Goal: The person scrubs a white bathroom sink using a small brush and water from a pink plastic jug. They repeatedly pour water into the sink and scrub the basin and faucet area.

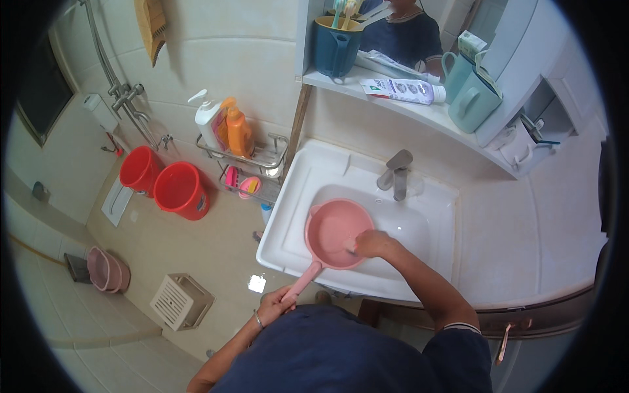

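Observation:
A pink plastic water dipper [339,223] rests over the white washbasin [290,231], tilted a little so that its inside faces me. Its handle [303,280] points toward my body, and my left hand [276,307] is closed around the end of it. My right hand [374,243] reaches over the dipper's right rim, with bent fingers against the inner wall. A small pinkish and dark object [351,247] shows at those fingertips, too blurred to name. Behind the basin bowl stands a grey single-lever faucet [395,177].
Left of the basin, a wire rack [268,152] holds a white pump bottle [209,120] and an orange one [239,132]. Two red buckets [182,191] and a plastic stool [182,302] stand on the floor. Above hangs a shelf [339,86] with cups and a toothpaste tube [403,91].

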Motion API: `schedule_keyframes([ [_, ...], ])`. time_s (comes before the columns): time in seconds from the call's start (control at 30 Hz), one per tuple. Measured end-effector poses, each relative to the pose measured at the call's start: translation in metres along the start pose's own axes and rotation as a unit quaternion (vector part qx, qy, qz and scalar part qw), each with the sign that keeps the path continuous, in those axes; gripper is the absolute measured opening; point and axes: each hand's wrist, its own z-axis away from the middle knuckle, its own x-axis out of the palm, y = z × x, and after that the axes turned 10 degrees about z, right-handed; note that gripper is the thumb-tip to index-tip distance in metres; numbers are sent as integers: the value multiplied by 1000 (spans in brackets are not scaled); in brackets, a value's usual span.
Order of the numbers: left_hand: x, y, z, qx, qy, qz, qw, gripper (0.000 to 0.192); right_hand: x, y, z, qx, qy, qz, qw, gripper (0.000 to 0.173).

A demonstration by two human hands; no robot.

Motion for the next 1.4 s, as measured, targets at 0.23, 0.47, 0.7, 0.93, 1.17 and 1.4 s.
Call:
schedule_keyframes([
  [0.23, 6, 13, -1, -18, -6, 34, 999, 41, 23, -39, -46, 73, 244, -97, 962, 27],
  [0.47, 3, 10, -5, -22, -4, -5, 1000, 40, 38, -17, -19, -84, 44, 65, 993, 27],
  [0.7, 2, 10, -7, -23, -3, 4, 1000, 38, 54, -15, -53, 81, 242, 18, 967, 32],
  [0.93, 3, 17, -4, -31, 10, -3, 999, 38, 36, 1, -31, -52, 14, 82, 995, 33],
  [1.17, 2, 16, -7, -24, 12, -15, 1000, 38, 40, 2, -33, -31, 161, 46, 985, 33],
  [1.4, 0, 22, -6, -33, -6, 16, 999, 35, -31, 27, -2, -33, 265, 15, 963, 28],
])
